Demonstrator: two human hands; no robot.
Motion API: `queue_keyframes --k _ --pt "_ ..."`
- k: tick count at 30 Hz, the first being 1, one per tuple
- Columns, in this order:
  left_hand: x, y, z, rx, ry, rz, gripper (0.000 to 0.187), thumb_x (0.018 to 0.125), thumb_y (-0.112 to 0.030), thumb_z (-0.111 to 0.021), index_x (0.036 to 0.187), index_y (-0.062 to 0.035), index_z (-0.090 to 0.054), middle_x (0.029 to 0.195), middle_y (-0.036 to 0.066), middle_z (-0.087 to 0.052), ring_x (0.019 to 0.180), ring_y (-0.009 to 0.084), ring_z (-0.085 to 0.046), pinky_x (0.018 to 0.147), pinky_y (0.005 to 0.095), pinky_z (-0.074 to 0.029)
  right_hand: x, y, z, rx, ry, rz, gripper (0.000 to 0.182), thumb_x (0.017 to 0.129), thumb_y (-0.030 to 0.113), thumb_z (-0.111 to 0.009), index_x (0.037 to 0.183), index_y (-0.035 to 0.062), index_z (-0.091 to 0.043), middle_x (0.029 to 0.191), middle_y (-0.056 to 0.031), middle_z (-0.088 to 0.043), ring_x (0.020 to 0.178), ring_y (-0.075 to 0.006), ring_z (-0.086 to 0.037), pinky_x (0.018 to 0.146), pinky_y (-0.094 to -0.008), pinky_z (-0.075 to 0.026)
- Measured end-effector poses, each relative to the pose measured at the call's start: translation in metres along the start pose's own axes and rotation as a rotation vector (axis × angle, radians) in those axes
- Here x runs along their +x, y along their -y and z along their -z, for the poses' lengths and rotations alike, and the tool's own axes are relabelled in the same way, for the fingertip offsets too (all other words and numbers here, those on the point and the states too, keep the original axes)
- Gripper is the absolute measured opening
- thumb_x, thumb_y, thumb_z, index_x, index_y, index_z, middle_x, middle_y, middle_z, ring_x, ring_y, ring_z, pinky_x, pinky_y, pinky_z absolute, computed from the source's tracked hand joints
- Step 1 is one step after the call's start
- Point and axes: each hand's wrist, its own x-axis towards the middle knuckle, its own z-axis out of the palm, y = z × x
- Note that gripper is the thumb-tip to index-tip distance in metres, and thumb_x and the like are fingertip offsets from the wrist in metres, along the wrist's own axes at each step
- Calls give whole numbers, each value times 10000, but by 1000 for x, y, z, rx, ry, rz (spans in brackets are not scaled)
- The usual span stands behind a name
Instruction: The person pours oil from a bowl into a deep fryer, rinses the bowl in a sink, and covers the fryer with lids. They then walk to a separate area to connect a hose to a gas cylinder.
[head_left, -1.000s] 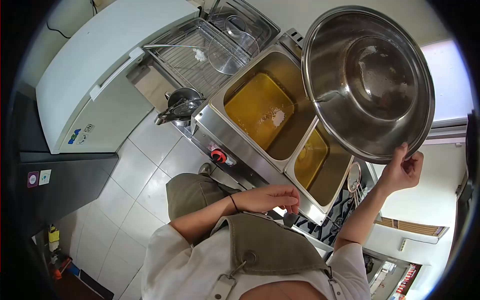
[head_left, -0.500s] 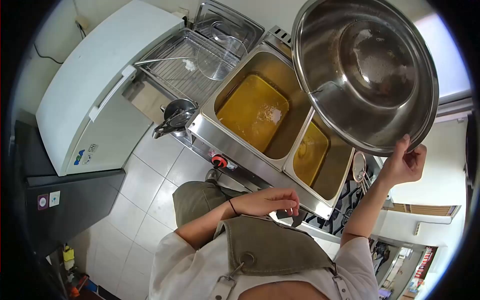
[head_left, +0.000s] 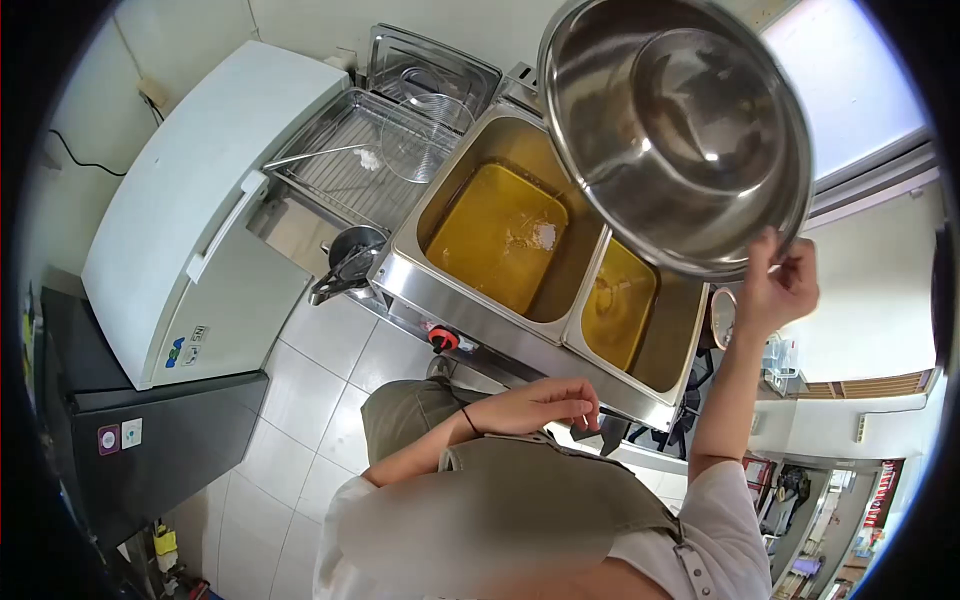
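Observation:
My right hand grips the rim of a large stainless steel bowl, thumb on the near side. Tilted, the bowl shows me its wet, shiny inside and hangs over the back right of a two-tank fryer. Yellow oil lies in the larger left tank, with a bright reflection on it. More oil fills the bottom of the smaller right tank, partly covered by the bowl's edge. In front of my apron, my left hand is loosely closed with nothing visible in it, a dark band at its wrist.
A round wire skimmer lies on a draining rack left of the fryer. Beside it hangs a small metal pot with utensils. A white-lidded freezer stands left. Black burner grates are at right. A red knob protrudes from the fryer's front.
My view has shifted, so the fryer and freezer sit slightly differently. The bowl and my right hand appear further left and higher. My left hand stays nearly still.

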Motion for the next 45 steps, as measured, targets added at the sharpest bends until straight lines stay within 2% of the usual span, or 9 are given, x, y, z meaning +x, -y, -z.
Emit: queue_keyframes --k 2,8,11,16,18,22,26,30,45 --pt "-2 -2 2 28 -8 -3 235 954 -232 -414 973 -24 -523 955 53 -567 970 130 -518 885 287 -393 -10 -3 -2 -89 105 4 238 689 30 -672 598 43 -453 484 15 -420 468 -33 -365 441 -185 -286" --pt "-6 -3 6 21 -29 -51 231 955 -242 -416 992 -33 -507 963 44 -565 952 126 -526 868 281 -409 -15 -4 -2 -66 121 -1 252 694 27 -677 599 46 -443 495 23 -422 471 -31 -364 441 -175 -287" --pt "-5 -1 8 47 -22 -44 237 955 -255 -418 1009 -38 -497 966 40 -563 928 122 -531 848 269 -423 -8 -5 6 26 -40 7 241 726 -7 -659 622 32 -446 556 17 -473 501 -28 -376 464 -157 -301" --pt "-1 -2 5 -6 -18 -5 231 955 -235 -415 987 -28 -512 954 47 -561 974 129 -522 890 286 -395 -6 1 8 68 -81 -2 236 721 -1 -662 624 29 -449 553 12 -475 503 -30 -375 465 -150 -286" --pt "-1 -4 4 2 -11 -5 233 956 -235 -414 991 -25 -510 961 46 -559 974 130 -523 892 281 -394 -7 -4 4 -16 40 34 220 710 19 -667 620 32 -467 532 19 -456 487 -22 -356 453 -161 -277" --pt "-1 -6 2 13 -4 -9 232 957 -232 -409 998 -24 -504 959 48 -554 976 131 -522 890 281 -396 -15 -7 0 -28 158 -86 212 698 31 -665 614 32 -470 500 19 -417 470 -29 -352 432 -193 -281" --pt "-1 -4 6 18 -6 -25 236 957 -235 -411 1002 -23 -506 960 50 -556 983 134 -525 887 285 -401 -15 -17 6 -49 77 29 220 703 22 -666 616 31 -465 512 29 -422 478 -30 -354 444 -178 -291" --pt "1 -3 5 7 -7 -38 241 956 -241 -411 1004 -25 -507 974 53 -559 987 138 -529 891 292 -407 -6 -2 10 66 -29 -32 213 726 3 -665 627 18 -477 549 32 -433 514 -29 -369 469 -154 -299" --pt "4 -1 2 26 -4 -25 227 955 -224 -406 1002 -27 -507 978 60 -560 983 144 -533 899 294 -403 -9 -12 16 32 48 -78 218 719 16 -664 615 25 -472 541 38 -414 510 -24 -334 471 -164 -269"
